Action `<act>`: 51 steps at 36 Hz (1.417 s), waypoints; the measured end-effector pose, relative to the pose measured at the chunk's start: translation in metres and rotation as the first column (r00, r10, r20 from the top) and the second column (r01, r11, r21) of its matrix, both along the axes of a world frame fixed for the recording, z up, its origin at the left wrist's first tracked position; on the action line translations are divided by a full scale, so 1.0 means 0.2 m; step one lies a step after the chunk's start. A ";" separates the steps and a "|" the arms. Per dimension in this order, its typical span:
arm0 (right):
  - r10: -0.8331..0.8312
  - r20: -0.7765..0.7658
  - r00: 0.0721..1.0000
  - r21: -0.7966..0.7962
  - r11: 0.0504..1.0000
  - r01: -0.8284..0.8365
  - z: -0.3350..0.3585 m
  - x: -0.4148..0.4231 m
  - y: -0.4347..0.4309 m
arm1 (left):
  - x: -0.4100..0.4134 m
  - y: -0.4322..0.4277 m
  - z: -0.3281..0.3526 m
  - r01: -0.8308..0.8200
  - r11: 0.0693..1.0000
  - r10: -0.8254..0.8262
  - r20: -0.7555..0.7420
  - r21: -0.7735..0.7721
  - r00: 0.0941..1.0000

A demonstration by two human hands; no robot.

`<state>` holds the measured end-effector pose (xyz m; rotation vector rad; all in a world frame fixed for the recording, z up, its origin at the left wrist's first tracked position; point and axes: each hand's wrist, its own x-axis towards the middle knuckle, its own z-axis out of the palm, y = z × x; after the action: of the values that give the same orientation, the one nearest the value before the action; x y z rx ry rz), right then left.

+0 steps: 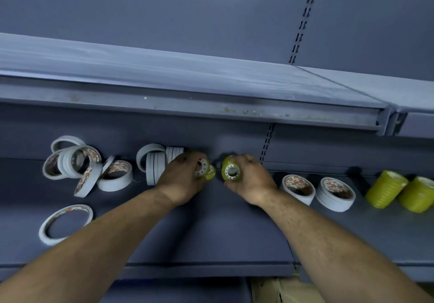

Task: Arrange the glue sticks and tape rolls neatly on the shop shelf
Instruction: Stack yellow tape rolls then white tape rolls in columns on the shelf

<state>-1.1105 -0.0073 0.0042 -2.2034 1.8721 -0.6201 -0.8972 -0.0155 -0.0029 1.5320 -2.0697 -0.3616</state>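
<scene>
My left hand point(180, 178) grips a small stack of yellow-green tape rolls point(204, 169) near the back of the grey shelf point(211, 227). Just to its right, my right hand point(249, 178) holds another yellow-green tape stack point(231, 170), its white core facing me. The two stacks are close together, a small gap apart. A row of white tape rolls point(156, 163) stands upright directly left of my left hand. No glue sticks are visible.
A loose heap of white tape rolls point(75, 164) lies at far left, one thin roll point(65, 224) flat in front. Two white rolls point(297, 189) point(334, 193) and two yellow-green stacks point(386, 189) point(420, 194) lie to the right. An upper shelf point(187, 87) overhangs.
</scene>
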 end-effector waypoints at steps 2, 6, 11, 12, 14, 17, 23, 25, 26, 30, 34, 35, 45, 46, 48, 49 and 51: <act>-0.017 -0.007 1.000 0.010 1.000 0.017 0.01 -0.01 0.03 | -0.03 0.01 0.00 0.012 1.000 -0.012 -0.005 -0.013 1.000; -0.066 0.000 0.998 0.022 0.998 0.066 0.02 -0.05 0.09 | -0.10 0.02 -0.02 0.071 0.996 -0.074 -0.052 -0.056 0.996; -0.177 -0.014 0.984 0.031 0.984 0.178 0.00 -0.16 0.20 | -0.24 0.02 -0.06 0.170 0.984 -0.173 -0.052 -0.053 0.984; -0.209 -0.026 0.978 0.029 0.977 0.209 -0.01 -0.20 0.22 | -0.28 0.03 -0.06 0.177 0.981 -0.179 -0.019 -0.074 0.984; -0.270 -0.051 0.962 0.033 0.962 0.272 -0.02 -0.27 0.27 | -0.38 0.04 -0.07 0.203 0.975 -0.203 0.014 -0.091 0.979; -0.343 -0.076 0.936 0.057 0.936 0.347 -0.03 -0.40 0.36 | -0.52 0.06 -0.06 0.303 0.950 -0.307 -0.041 -0.070 0.951; -0.451 -0.016 0.892 0.072 0.890 0.451 -0.04 -0.72 0.56 | -0.82 0.18 -0.06 0.437 0.876 -0.453 -0.033 -0.205 0.891; -0.465 0.009 0.885 0.055 0.884 0.464 -0.04 -0.84 0.63 | -0.95 0.24 -0.05 0.449 0.865 -0.469 -0.046 -0.223 0.882; -0.473 0.020 0.881 0.048 0.881 0.471 -0.04 -0.90 0.67 | -1.02 0.27 -0.04 0.444 0.872 -0.463 -0.056 -0.207 0.884; -0.499 0.077 0.863 0.056 0.866 0.496 -0.03 -1.18 0.80 | -1.31 0.37 -0.03 0.452 0.880 -0.456 0.012 -0.146 0.890; -0.521 0.109 0.846 0.080 0.853 0.515 -0.01 -1.49 0.92 | -1.63 0.48 -0.01 0.421 0.901 -0.423 -0.001 -0.107 0.906; -0.520 0.107 0.847 0.081 0.854 0.514 0.00 -1.56 0.95 | -1.70 0.50 -0.01 0.424 0.899 -0.427 -0.001 -0.110 0.904; -0.543 0.120 0.831 0.082 0.840 0.536 0.09 -2.09 1.06 | -2.18 0.57 0.06 0.407 0.912 -0.409 -0.028 -0.045 0.912; -0.545 0.123 0.829 0.086 0.838 0.539 0.09 -2.13 1.05 | -2.21 0.56 0.08 0.389 0.921 -0.390 -0.040 -0.040 0.920; -0.550 0.128 0.825 0.092 0.835 0.542 0.09 -2.18 1.02 | -2.26 0.53 0.10 0.360 0.931 -0.363 -0.067 -0.055 0.929; -0.552 0.128 0.824 0.091 0.834 0.545 0.10 -2.21 1.01 | -2.29 0.51 0.11 0.357 0.932 -0.362 -0.072 -0.070 0.930; -0.557 0.119 0.822 0.090 0.831 0.549 0.11 -2.25 0.97 | -2.34 0.47 0.13 0.356 0.930 -0.362 -0.062 -0.085 0.930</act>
<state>-1.5610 0.1867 0.0258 -1.5104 2.4233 -0.7779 -1.3642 0.0777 0.0240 1.0741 -2.2741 -0.4652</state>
